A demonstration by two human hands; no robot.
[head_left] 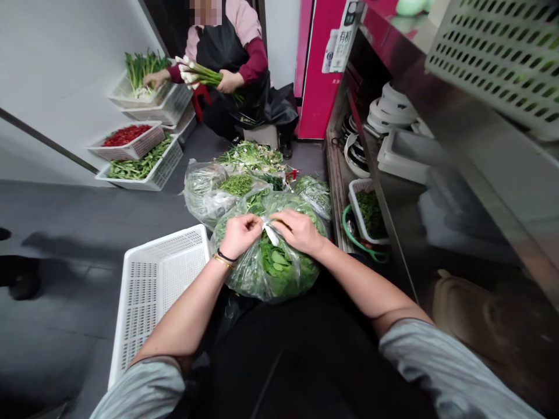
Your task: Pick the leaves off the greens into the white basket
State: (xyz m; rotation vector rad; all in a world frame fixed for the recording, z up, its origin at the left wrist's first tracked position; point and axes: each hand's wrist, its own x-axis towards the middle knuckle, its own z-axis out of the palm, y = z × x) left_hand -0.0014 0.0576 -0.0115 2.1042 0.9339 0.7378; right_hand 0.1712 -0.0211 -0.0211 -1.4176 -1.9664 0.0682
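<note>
Clear, crinkled plastic: one bag of leafy greens, rounded and full, with flat dark-green leaves pressed against the film. It rests against the person's dark apron, just right of a floor basket. Its twisted neck, whitish and rope-like, stands at the top between both hands.

Left hand: fingers curled together and pinched on the neck. The wrist carries two bands, one black and one gold-coloured.

Right hand: fingers closed likewise, thumb and forefinger clamped on the same twist.

White basket: one, rectangular, rigid perforated plastic, lying on the grey floor and touching the bag's left side.

Further bags: at least three behind the first (same thin film, holding finer green stems and leaves), with a loose heap of trimmings beyond them.

Wall-side trays, white lattice plastic: one of red chillies, one of long green pods, and a stack topped with scallions.

Co-worker, seated: one hand on that stack, the other gripping a scallion bunch.

Steel shelf at right: stacked white dishes and one small basket of greens.
</note>
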